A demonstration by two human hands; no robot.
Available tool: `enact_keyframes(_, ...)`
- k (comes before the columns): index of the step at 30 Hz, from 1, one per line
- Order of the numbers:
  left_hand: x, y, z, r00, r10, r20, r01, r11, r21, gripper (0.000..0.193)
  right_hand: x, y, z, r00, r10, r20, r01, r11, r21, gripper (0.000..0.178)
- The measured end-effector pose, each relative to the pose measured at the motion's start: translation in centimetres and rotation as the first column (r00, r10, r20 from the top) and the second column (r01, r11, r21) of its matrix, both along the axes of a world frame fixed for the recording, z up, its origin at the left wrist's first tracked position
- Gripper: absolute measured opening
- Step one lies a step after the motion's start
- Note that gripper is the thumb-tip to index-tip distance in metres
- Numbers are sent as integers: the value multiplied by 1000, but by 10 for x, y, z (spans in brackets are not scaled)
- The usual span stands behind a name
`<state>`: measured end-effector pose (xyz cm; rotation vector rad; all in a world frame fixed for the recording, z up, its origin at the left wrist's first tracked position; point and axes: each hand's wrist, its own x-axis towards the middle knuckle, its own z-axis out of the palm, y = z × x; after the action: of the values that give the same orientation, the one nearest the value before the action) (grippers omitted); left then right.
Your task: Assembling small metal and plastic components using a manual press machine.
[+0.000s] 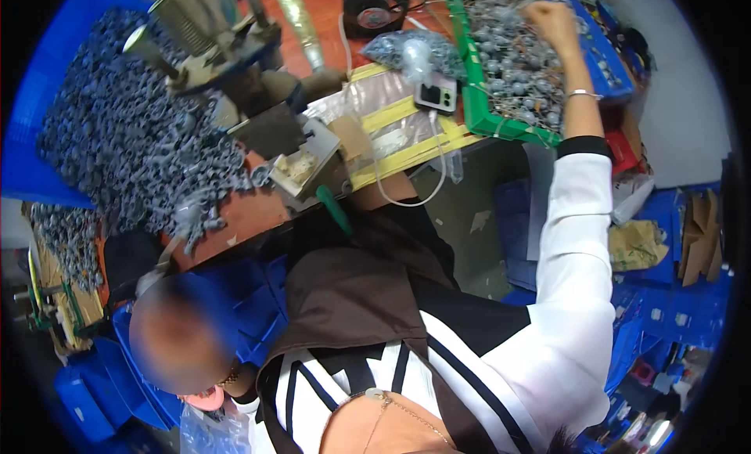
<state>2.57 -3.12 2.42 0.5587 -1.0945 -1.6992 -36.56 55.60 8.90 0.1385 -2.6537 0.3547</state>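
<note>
One camera sits on the person's head and looks steeply down, close to the chest, with the workbench (pixel 258 211) curving away near the top edge.

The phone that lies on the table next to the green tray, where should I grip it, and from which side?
Take the phone by its two long edges, coming down from above: it lies flat on the table, so only the edges are free. Keep off its near short end, where the white cable seems plugged in.
</note>
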Motion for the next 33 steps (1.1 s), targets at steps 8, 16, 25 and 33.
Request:
enact_keyframes(8, 79, -121, -50, 909, 284, 304, -300, 954, 6, 27, 0, 9, 69, 975, -17, -221, -66, 930, -362, 37)
enact_keyframes(16, -76, 20, -48, 728, 40, 685, 559, 545, -625, 27, 112, -99, 59, 788, 575, -220, -350, 125, -928, 39)
enact_keyframes(25, -154, 29, -89, 772, 97, 628, 626, 59, -778, 35, 216, -206, -5, 428, 853, -299, -410, -112, -905, 18)
enact_keyframes(33, -170, 89, -74, 767, -228, 599, 640, 321, -698, 36, 235, -266, -40, 337, 941, -42, -392, 100, -915, 14)
